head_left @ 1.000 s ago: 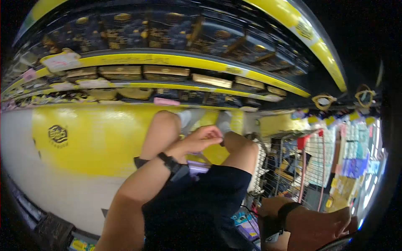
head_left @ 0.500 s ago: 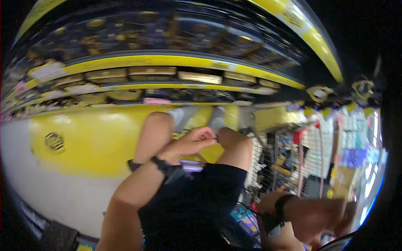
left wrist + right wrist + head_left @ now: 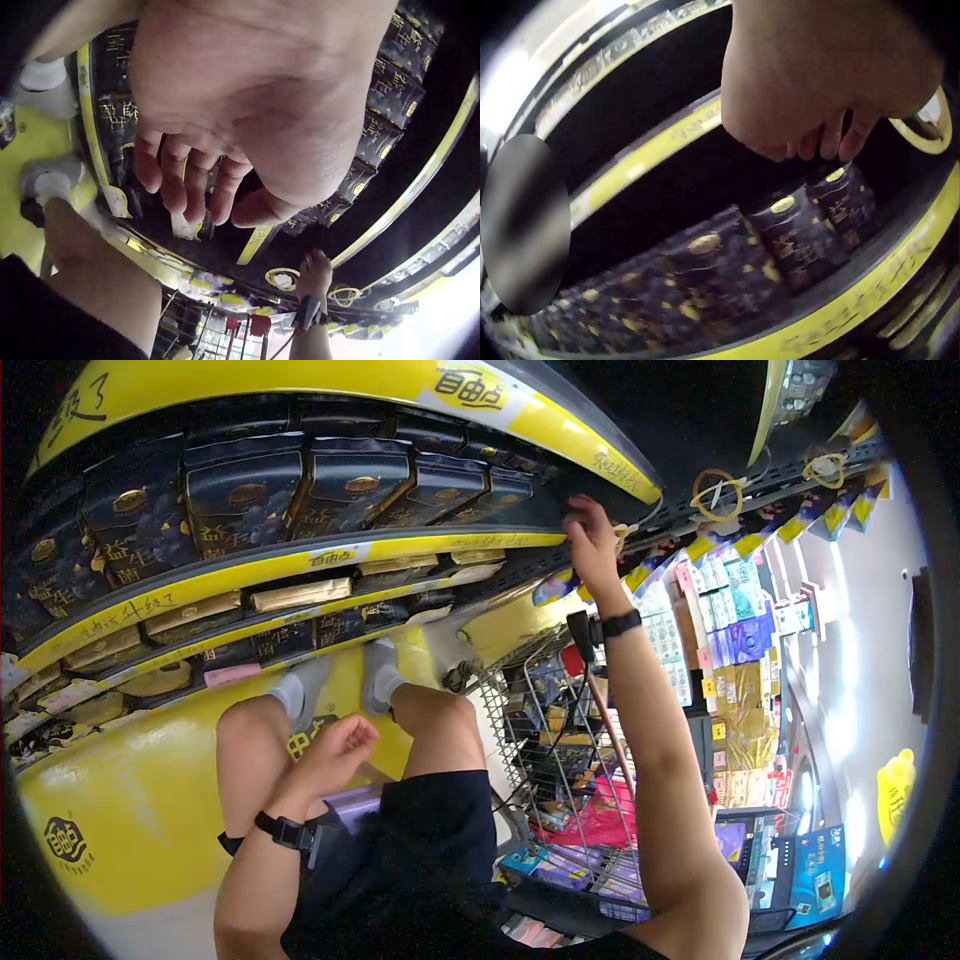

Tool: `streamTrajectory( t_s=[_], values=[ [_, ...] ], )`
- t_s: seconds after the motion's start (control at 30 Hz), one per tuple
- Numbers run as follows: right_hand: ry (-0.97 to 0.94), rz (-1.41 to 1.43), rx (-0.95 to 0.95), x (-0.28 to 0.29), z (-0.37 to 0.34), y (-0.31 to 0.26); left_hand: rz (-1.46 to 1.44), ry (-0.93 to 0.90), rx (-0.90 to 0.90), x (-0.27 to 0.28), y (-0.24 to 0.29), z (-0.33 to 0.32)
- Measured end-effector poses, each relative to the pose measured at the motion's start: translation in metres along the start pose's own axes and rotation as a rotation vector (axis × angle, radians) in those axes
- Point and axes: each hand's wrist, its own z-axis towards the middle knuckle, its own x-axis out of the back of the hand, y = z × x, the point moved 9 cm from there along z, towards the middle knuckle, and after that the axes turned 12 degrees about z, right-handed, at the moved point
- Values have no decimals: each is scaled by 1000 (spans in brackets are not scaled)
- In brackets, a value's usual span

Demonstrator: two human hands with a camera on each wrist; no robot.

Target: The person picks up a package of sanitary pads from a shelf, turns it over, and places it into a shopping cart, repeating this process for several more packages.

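My right hand (image 3: 595, 550) is raised at the right end of a shelf of dark packages (image 3: 245, 490), fingers bent slightly and nothing visible in them. In the right wrist view the same hand (image 3: 832, 75) hangs just above the packages (image 3: 799, 240) at that end; whether a fingertip touches one cannot be told. Over the thighs, my left hand (image 3: 335, 760) hangs loosely curled and empty. The left wrist view shows that hand (image 3: 247, 105) palm on, its fingers apart and bent.
Yellow shelf edges (image 3: 340, 555) curve across the front, with gold-topped boxes (image 3: 300, 595) on the lower level. A wire cart (image 3: 575, 760) holding a pink bag (image 3: 600, 815) stands at the right. Yellow rings (image 3: 720, 498) hang by the shelf end. Stacked goods (image 3: 740, 690) lie beyond.
My right arm has swung up from the lower right to the shelf's end. The head view has turned, and the left hand, still over the thighs, appears further left and lower.
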Motion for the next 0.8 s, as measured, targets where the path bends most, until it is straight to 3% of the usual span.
streamTrajectory(
  t_s=[0.07, 0.23, 0.3, 0.37, 0.43, 0.53, 0.63, 0.67, 0.73, 0.8],
  values=[
    [-108, -287, 168, -8, 20, 2, 35, 19, -19, 0, 0, 0],
    [-246, -451, 17, -24, 66, 15, 61, 43, -15, 6, 3, -2],
    [-283, -676, 281, -31, 80, 23, 57, 32, -1, 7, -4, -4],
    [-355, -944, 338, -30, 84, 54, 96, 47, -46, 11, 1, -5],
    [-428, -1017, 331, -36, 80, 47, 117, 74, -84, 11, 2, -5],
    [-362, -939, 278, -24, 76, 44, 173, 64, -41, 13, 9, -6],
    [-327, -856, 374, -16, 74, 60, 190, 74, -40, 9, 6, -3],
    [-325, -982, 473, -23, 66, 47, 190, 83, -43, 9, 5, -4],
    [-378, -914, 267, -16, 75, 79, 238, 89, -70, 7, 8, -6],
    [-399, -980, 77, -16, 65, 69, 259, 81, -72, 4, 7, -7]
  ],
)
